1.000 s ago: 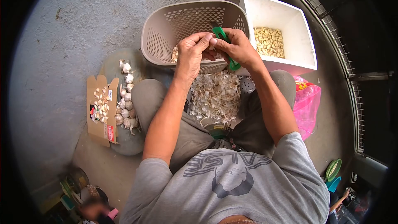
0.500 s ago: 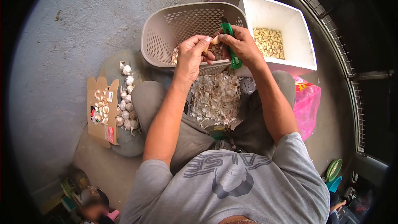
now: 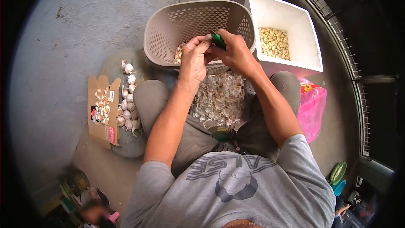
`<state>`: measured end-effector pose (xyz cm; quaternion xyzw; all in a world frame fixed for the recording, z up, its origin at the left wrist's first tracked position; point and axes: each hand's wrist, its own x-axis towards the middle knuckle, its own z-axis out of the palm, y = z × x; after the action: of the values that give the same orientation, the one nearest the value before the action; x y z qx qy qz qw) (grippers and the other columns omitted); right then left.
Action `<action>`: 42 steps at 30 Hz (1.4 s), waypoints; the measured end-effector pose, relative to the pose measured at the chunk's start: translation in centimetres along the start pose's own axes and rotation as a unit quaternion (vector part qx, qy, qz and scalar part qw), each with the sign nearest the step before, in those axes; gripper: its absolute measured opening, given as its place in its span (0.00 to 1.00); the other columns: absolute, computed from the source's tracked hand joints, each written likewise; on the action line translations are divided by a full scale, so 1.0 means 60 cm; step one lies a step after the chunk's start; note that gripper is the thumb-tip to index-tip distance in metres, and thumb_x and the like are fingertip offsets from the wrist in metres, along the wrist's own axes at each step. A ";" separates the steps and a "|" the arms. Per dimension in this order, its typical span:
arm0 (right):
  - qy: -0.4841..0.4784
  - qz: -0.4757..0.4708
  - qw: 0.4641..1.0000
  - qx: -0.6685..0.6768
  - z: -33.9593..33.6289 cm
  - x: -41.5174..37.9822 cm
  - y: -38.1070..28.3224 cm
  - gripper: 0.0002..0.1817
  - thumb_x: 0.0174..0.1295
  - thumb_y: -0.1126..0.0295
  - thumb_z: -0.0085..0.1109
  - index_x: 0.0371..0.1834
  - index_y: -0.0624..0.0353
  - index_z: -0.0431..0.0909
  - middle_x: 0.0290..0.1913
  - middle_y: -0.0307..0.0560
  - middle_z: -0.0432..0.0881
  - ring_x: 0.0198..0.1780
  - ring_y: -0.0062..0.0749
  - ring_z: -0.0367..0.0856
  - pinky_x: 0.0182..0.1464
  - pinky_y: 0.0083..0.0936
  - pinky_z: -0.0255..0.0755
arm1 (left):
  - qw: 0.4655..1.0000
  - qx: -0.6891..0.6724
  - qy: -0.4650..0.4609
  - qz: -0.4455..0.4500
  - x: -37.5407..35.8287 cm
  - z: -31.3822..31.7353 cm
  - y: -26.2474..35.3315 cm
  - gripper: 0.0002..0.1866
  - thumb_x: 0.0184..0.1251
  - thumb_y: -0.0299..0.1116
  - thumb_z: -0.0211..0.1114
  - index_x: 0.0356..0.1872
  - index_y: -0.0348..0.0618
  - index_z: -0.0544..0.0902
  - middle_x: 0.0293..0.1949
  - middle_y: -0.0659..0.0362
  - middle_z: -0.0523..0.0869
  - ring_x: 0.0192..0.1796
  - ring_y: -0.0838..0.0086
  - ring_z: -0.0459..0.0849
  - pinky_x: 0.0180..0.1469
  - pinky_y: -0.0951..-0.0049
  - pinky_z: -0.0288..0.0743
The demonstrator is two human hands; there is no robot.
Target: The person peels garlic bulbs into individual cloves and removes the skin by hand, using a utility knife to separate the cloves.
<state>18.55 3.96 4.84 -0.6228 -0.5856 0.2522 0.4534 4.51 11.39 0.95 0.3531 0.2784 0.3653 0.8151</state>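
Over the near part of the beige perforated basket [image 3: 158,22], my two hands meet. My right hand [image 3: 236,52] is closed around a green cutter [image 3: 218,41]. My left hand [image 3: 196,57] has its thumb and fingers pressed together beside the cutter; whatever it grips is hidden. Garlic cloves [image 3: 178,53] lie in the basket. A heap of papery garlic skins [image 3: 219,97] lies between my legs. To the right of the basket, a white foam box [image 3: 306,38] holds peeled cloves [image 3: 274,43].
On the left, whole garlic bulbs [image 3: 127,109] lie beside an opened cardboard box [image 3: 97,131] with cloves on it. A pink plastic bag [image 3: 311,114] is by my right knee. Another person [image 3: 95,213] is at the lower left; a hand [image 3: 344,209] shows at the lower right.
My right hand has turned and moved slightly left, bringing the cutter from upright to slanted against my left fingers. The clove seen between my fingertips before is now hidden.
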 end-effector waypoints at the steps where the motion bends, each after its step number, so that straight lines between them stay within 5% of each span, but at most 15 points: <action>1: -0.003 0.018 1.000 0.009 -0.002 0.003 0.003 0.09 0.66 0.74 0.71 0.42 0.65 0.81 0.31 0.43 0.87 0.36 0.20 0.79 0.40 0.30 0.77 | 1.000 -0.009 -0.005 -0.001 0.000 0.002 0.001 0.09 0.81 0.34 0.63 0.48 0.37 0.83 0.44 0.55 0.88 0.43 0.68 0.90 0.48 0.61 0.89; 4: -0.012 0.017 0.990 0.143 -0.007 0.009 0.021 0.10 0.66 0.72 0.71 0.43 0.67 0.82 0.32 0.43 0.88 0.37 0.18 0.81 0.41 0.29 0.79 | 1.000 -0.011 -0.019 -0.011 -0.002 0.008 0.007 0.11 0.81 0.34 0.62 0.50 0.34 0.82 0.45 0.52 0.88 0.45 0.64 0.91 0.50 0.57 0.90; 8: -0.026 0.053 0.989 0.135 -0.016 0.011 0.030 0.08 0.68 0.72 0.69 0.42 0.68 0.84 0.33 0.43 0.88 0.38 0.17 0.82 0.41 0.26 0.79 | 0.999 0.001 -0.031 -0.035 -0.009 0.013 0.008 0.15 0.82 0.35 0.60 0.53 0.30 0.82 0.45 0.48 0.89 0.46 0.58 0.91 0.53 0.53 0.90; 14: -0.009 0.066 0.993 0.099 -0.030 0.008 0.014 0.09 0.68 0.72 0.69 0.42 0.68 0.85 0.30 0.41 0.86 0.32 0.18 0.80 0.34 0.25 0.76 | 0.996 0.057 -0.065 -0.007 -0.010 0.016 0.019 0.18 0.84 0.35 0.57 0.56 0.26 0.81 0.46 0.46 0.89 0.43 0.59 0.92 0.49 0.57 0.91; 20: -0.015 0.108 0.961 0.255 -0.028 0.011 0.038 0.08 0.69 0.70 0.69 0.36 0.63 0.82 0.24 0.36 0.79 0.20 0.16 0.73 0.21 0.19 0.66 | 0.994 0.071 -0.067 0.040 -0.008 0.020 0.014 0.16 0.84 0.32 0.55 0.54 0.25 0.82 0.41 0.47 0.90 0.37 0.65 0.93 0.42 0.66 0.92; 26: -0.027 0.140 0.934 0.328 -0.030 0.011 0.033 0.08 0.70 0.70 0.68 0.35 0.61 0.80 0.24 0.35 0.78 0.21 0.16 0.75 0.21 0.17 0.68 | 0.989 0.108 -0.079 0.062 -0.003 0.012 0.010 0.17 0.84 0.33 0.56 0.56 0.25 0.81 0.41 0.48 0.90 0.36 0.66 0.92 0.42 0.67 0.90; 29: -0.025 0.137 0.956 0.257 -0.028 0.011 0.034 0.09 0.70 0.71 0.68 0.35 0.63 0.79 0.25 0.38 0.78 0.24 0.18 0.74 0.25 0.22 0.69 | 0.985 0.135 -0.075 0.080 -0.006 0.014 0.009 0.16 0.83 0.33 0.57 0.54 0.27 0.82 0.40 0.49 0.90 0.36 0.66 0.92 0.42 0.68 0.90; 32: 0.075 -0.025 0.997 0.023 -0.008 0.009 0.038 0.10 0.70 0.72 0.67 0.35 0.65 0.76 0.24 0.44 0.76 0.27 0.23 0.70 0.29 0.29 0.69 | 0.987 0.133 -0.033 0.079 -0.006 0.019 0.009 0.15 0.83 0.32 0.57 0.53 0.28 0.83 0.40 0.50 0.90 0.35 0.67 0.92 0.41 0.68 0.90; 38: 0.039 0.002 0.999 -0.007 -0.017 0.003 0.013 0.11 0.72 0.71 0.63 0.35 0.66 0.73 0.24 0.49 0.74 0.27 0.26 0.69 0.30 0.32 0.69 | 0.986 0.124 -0.047 0.101 -0.004 0.015 0.002 0.13 0.83 0.29 0.57 0.52 0.27 0.83 0.40 0.49 0.90 0.36 0.66 0.92 0.42 0.66 0.91; 42: 0.027 0.097 0.972 0.212 -0.011 0.004 0.005 0.08 0.74 0.71 0.60 0.37 0.64 0.75 0.24 0.41 0.76 0.22 0.19 0.72 0.24 0.26 0.68 | 0.993 0.073 -0.024 0.094 -0.009 0.021 0.009 0.13 0.83 0.28 0.56 0.51 0.26 0.83 0.41 0.48 0.89 0.37 0.64 0.91 0.41 0.64 0.91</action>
<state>19.28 4.02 4.92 -0.5725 -0.4431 0.3965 0.5645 4.90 10.77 2.21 0.4448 0.2505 0.4108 0.7555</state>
